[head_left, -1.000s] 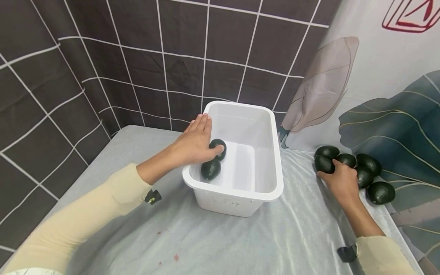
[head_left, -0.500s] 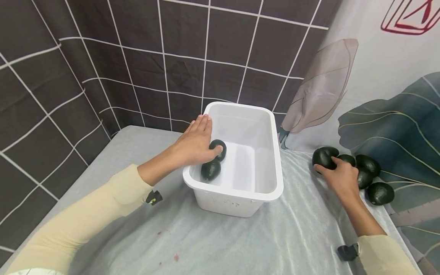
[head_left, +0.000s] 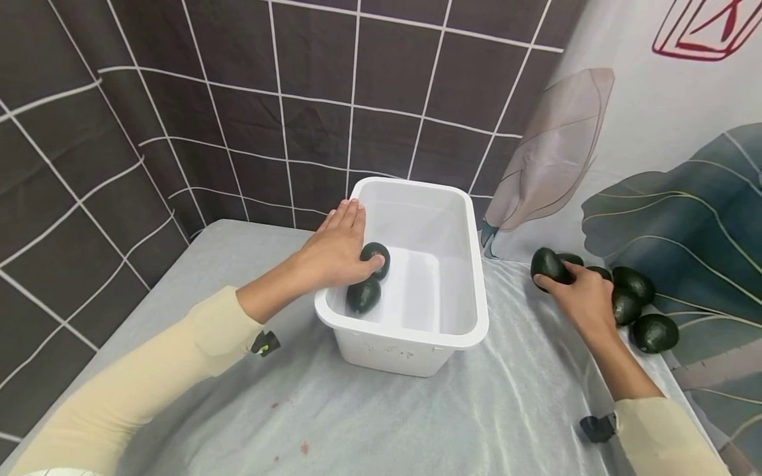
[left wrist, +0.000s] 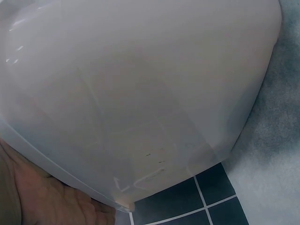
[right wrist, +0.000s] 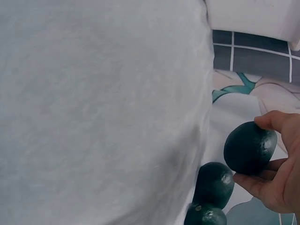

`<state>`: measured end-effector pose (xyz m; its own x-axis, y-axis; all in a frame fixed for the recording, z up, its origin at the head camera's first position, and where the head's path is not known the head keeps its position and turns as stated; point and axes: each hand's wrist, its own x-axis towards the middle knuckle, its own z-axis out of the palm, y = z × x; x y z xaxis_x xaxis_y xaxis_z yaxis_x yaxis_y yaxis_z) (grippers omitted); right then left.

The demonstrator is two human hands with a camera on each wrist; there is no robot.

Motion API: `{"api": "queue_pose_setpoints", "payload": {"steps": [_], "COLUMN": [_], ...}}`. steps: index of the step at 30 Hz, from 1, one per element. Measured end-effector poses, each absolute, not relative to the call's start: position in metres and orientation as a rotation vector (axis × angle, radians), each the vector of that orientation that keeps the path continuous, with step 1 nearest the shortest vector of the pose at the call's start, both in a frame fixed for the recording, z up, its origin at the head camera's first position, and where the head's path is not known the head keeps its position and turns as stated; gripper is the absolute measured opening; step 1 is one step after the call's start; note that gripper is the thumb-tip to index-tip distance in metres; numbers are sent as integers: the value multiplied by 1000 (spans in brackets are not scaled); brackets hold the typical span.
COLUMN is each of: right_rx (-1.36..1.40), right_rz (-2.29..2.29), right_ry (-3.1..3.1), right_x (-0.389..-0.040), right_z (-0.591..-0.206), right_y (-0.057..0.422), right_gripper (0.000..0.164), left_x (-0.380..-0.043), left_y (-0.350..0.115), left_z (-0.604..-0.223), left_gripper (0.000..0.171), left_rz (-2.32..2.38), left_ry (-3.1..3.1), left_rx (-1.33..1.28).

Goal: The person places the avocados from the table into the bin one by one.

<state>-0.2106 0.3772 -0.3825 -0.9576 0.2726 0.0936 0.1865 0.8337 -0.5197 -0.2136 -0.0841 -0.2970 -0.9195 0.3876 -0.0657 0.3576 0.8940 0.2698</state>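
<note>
Right fingers [right wrist: 255,185] pinch avocado [right wrist: 248,149]; left fingers [head_left: 346,217] straight | two avocados [head_left: 363,295] in tub [head_left: 424,291]: head view only | all dark green, glossy

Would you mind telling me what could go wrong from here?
The smooth, rounded avocado pinched by the right hand might slip. The loose avocados close beside that hand could roll if brushed. If dropped into the white tub, the held one might strike the two avocados inside.

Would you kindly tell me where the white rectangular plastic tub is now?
In the head view, the white rectangular plastic tub stands near the middle on the pale grey cloth, with the person's left hand at its left rim.
</note>
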Motion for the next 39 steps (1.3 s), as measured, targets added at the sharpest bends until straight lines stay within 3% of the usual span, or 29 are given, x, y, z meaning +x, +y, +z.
{"api": "queue_pose_setpoints", "payload": {"steps": [25,39], "right_rx": [-163,-154], "right_rz": [787,834], "right_ry": [-2722,-2712], "right_x": [-210,-212], "right_z": [-357,-337], "right_y": [349,340], "right_gripper": [73,80], "left_x": [-213,-212], "left_y": [-83,-83], "left_z": [-296,-296], "left_gripper": [104,106], "left_rz": [401,354], "left_ry": [2938,2951], "left_rx": [558,574]}}
